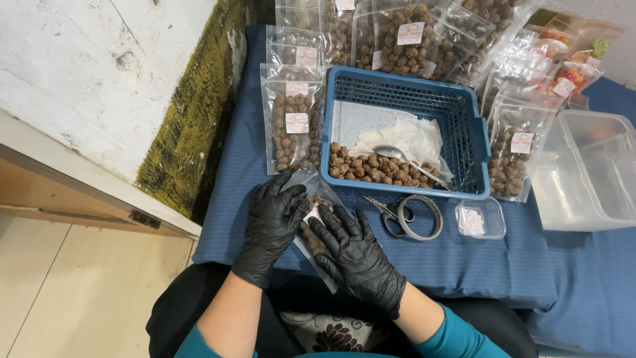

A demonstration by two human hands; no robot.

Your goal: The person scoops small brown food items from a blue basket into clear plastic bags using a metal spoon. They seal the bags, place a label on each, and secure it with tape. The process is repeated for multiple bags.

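So the clear plastic pouch of brown coated snack balls (311, 229) is lying flat on the blue cloth-covered table (464, 265), right at the near edge, sandwiched between both hands. The black-gloved left hand (270, 222) rests on the pouch's upper left side, fingers loosely curled over the top part of the bag. The black-gloved right hand (354, 255) sits on the lower right side with fingers spread, fingertips pressing down near the small white label (313, 213) on the pouch's face. Neither hand is really pinching anything, more like flat-pressing the bag against the table.

Just beyond the hands there's a blue plastic mesh basket (474, 132) with a pile of the same brown balls, a metal spoon (397, 156) and some crumpled white paper (411, 136) in it. Beside the right hand: small scissors (391, 213), a roll of clear tape (421, 217) and a little clear tub of labels (480, 219). Filled, labelled pouches (291, 126) are stacked behind and to both sides of the basket, and a big empty-looking clear plastic container (586, 172) sits off to the right.
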